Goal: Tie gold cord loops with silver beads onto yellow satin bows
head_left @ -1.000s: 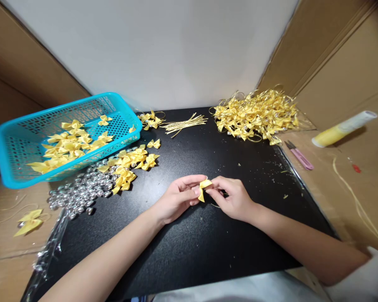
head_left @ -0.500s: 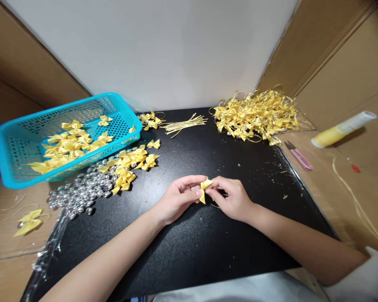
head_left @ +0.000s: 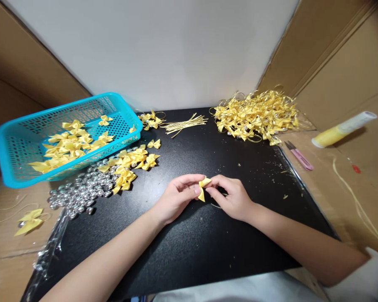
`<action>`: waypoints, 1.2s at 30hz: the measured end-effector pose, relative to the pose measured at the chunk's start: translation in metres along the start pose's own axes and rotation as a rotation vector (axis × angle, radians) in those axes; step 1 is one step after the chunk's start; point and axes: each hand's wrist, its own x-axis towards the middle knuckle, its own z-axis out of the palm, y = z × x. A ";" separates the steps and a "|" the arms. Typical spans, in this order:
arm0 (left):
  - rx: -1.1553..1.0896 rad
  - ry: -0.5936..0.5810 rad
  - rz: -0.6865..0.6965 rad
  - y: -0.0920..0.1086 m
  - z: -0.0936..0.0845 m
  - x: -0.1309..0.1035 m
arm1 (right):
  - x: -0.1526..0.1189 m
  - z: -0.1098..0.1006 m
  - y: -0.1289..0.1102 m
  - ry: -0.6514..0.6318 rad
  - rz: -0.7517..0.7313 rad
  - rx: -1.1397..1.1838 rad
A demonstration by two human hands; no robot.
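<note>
Left hand (head_left: 176, 199) pinches yellow ribbon bow (head_left: 204, 182) over black tabletop (head_left: 176, 251), midway between side edges. Right hand (head_left: 236, 199) beside it, can't tell if gripping cord (head_left: 216, 206). Steady knot lightly; don't crease loops.

The head view looks down across the tabletop (head_left: 189, 247).

A white sleeve (head_left: 361, 277) on the right arm (head_left: 302, 237) — pale, greyish clothing (head_left: 239, 290) lower down — left hand (head_left: 175, 199) and right hand (head_left: 233, 198) both bare.
</note>
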 end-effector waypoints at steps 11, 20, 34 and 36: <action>0.088 0.015 0.052 -0.003 -0.002 0.001 | 0.001 0.001 0.002 0.055 0.055 -0.025; -0.113 -0.085 -0.076 0.003 -0.002 0.001 | 0.004 -0.002 -0.001 -0.047 0.059 0.004; -0.255 -0.189 -0.201 0.006 -0.004 0.000 | 0.006 -0.005 -0.003 -0.115 -0.106 0.090; -0.265 -0.199 -0.225 0.007 -0.004 0.000 | 0.006 -0.004 -0.005 -0.088 -0.107 0.085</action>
